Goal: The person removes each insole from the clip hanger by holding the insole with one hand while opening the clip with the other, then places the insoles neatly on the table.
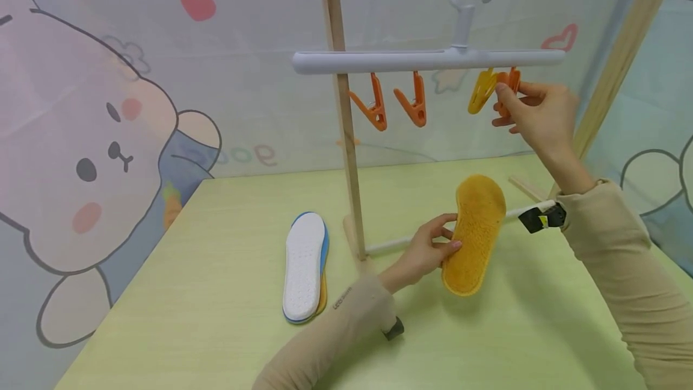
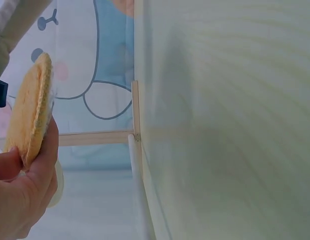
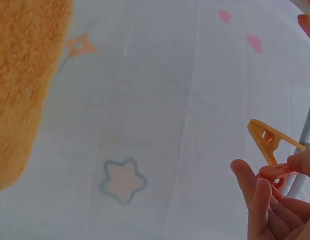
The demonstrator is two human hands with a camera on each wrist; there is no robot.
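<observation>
Left hand (image 1: 430, 251): grips the orange insole (image 1: 473, 235) by its left edge, thumb on the fuzzy face, fingers behind; held upright just above the desk (image 1: 216, 294), right of the rack post.
Orange insole: toe up, heel down; near side of the rack's lower rail; well below the clips.
Right hand (image 1: 533, 114): raised to the hanger's right end; fingers pinch the red-orange clip (image 1: 511, 82) there.
Yellow clip (image 1: 480, 91): hangs just left of the pinched clip, touching or nearly touching it; cannot tell which.
Hanger (image 1: 428, 60): grey bar, hooked over the rack's top rod; two more orange clips (image 1: 395, 104) hang left of centre.
Rack (image 1: 341, 113): wooden frame standing on the desk, far centre.
White insole (image 1: 304, 265): flat on the desk, left of the rack post, stacked on a blue and a yellow layer.
</observation>
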